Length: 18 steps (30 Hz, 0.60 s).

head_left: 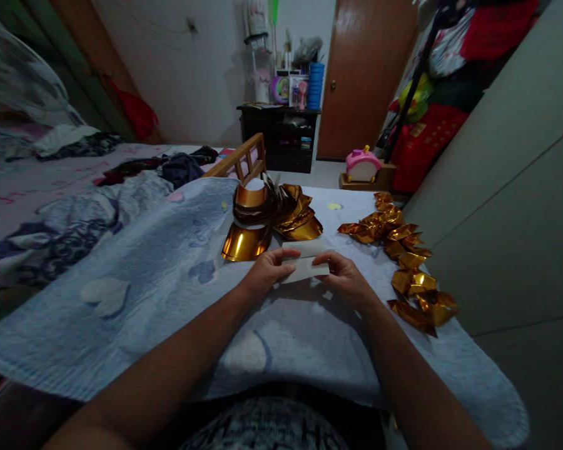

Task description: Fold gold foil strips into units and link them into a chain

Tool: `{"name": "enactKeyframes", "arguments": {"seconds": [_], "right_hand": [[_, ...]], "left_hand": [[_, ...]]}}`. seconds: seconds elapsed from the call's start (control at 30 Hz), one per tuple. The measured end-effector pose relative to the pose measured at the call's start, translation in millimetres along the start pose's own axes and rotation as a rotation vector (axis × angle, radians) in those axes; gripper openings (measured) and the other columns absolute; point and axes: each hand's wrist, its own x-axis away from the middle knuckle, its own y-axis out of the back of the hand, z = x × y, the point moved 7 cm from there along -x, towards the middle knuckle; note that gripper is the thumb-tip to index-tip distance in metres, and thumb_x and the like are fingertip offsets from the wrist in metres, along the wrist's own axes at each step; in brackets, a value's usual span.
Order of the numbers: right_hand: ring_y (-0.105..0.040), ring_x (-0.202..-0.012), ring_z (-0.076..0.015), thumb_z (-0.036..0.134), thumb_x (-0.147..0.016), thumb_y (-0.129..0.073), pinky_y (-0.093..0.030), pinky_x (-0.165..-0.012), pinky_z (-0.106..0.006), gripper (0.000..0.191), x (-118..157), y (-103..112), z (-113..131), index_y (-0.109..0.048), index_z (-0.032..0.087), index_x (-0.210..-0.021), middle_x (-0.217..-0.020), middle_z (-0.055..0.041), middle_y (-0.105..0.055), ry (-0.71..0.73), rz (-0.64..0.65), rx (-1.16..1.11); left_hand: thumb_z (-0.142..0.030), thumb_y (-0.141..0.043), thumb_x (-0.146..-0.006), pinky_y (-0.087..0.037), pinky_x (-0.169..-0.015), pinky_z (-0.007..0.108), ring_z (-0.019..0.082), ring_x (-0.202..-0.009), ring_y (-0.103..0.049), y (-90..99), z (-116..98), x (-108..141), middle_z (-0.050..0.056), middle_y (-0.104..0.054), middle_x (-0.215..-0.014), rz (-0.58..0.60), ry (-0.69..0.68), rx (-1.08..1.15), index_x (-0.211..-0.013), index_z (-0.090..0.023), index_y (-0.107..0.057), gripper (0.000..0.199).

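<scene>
Pale rectangular paper (304, 270), pinched by left hand (267, 272) plus right hand (346, 279), folded gold-foil bits (415, 282) along surface (478, 387) right edge

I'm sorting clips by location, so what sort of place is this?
Most likely a bedroom in someone's home: what looks like a bed heaped with clothes on the left, a brown door at the back, and a pink toy near it.

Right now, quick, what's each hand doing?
Left hand: closed, holding the left end of a pale sheet.
Right hand: closed, holding the same sheet's right end.
</scene>
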Motion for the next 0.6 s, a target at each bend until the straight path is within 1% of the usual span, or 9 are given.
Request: {"name": "enactKeyframes", "arguments": {"seconds": [0.07,0.17,0.3,0.43,0.5,0.6], "right_hand": [[-0.055,-0.070,-0.0125,0.021,-0.069,-0.071,-0.044,-0.061,-0.025,0.020,-0.2,2.3,2.1,-0.070,0.022,-0.089,-0.086,0.0005,-0.061,0.019,-0.025,0.030],[-0.054,-0.070,-0.0123,0.025,-0.072,-0.071,-0.042,-0.059,-0.024,0.010,-0.2,3.6,7.1,-0.074,0.021,-0.081,-0.087,-0.0008,-0.058,0.043,-0.049,0.060],[-0.055,-0.073,-0.0133,0.026,-0.073,-0.071,-0.044,-0.061,-0.025,0.007,0.0,2.3,14.2,-0.076,0.021,-0.074,-0.089,-0.0028,-0.059,0.064,-0.056,0.070],[-0.057,-0.077,-0.0158,0.027,-0.073,-0.071,-0.045,-0.060,-0.025,0.008,0.4,2.2,16.5,-0.076,0.022,-0.071,-0.088,-0.0038,-0.061,0.048,-0.075,0.073],[-0.056,-0.074,-0.0158,0.029,-0.074,-0.071,-0.044,-0.057,-0.025,0.009,0.5,2.9,16.5,-0.076,0.022,-0.070,-0.083,-0.0033,-0.061,0.042,-0.083,0.070],[-0.052,-0.064,-0.0140,0.034,-0.076,-0.073,-0.042,-0.055,-0.026,0.013,0.8,5.6,14.2,-0.074,0.022,-0.071,-0.073,-0.0010,-0.059,0.026,-0.099,0.043]], "left_hand": [[-0.027,-0.088,-0.058,-0.049,-0.062,0.023,0.012,-0.066,-0.065,-1.0,0.2,0.3,0.004,-0.075,-0.090,0.014,0.005,-0.012,-0.107,-0.014,-0.072,0.053],[-0.027,-0.087,-0.059,-0.049,-0.062,0.023,0.013,-0.067,-0.065,-1.1,0.1,0.4,0.005,-0.075,-0.093,0.017,-0.003,-0.025,-0.107,-0.014,-0.072,0.051],[-0.025,-0.084,-0.059,-0.048,-0.063,0.023,0.014,-0.071,-0.065,0.0,-0.3,0.3,0.007,-0.075,-0.096,0.005,-0.020,-0.052,-0.105,-0.013,-0.073,0.049],[-0.024,-0.081,-0.061,-0.045,-0.059,0.022,0.013,-0.067,-0.063,1.3,1.2,0.7,0.006,-0.074,-0.093,-0.009,0.005,-0.073,-0.108,-0.014,-0.073,0.049],[-0.025,-0.079,-0.063,-0.042,-0.057,0.022,0.011,-0.063,-0.059,1.4,0.6,0.8,0.004,-0.073,-0.089,-0.008,-0.002,-0.077,-0.108,-0.015,-0.073,0.047],[-0.023,-0.076,-0.065,-0.036,-0.052,0.021,0.008,-0.055,-0.050,2.7,-2.5,1.0,0.001,-0.068,-0.076,-0.025,-0.039,-0.109,-0.106,-0.016,-0.075,0.041]]}}
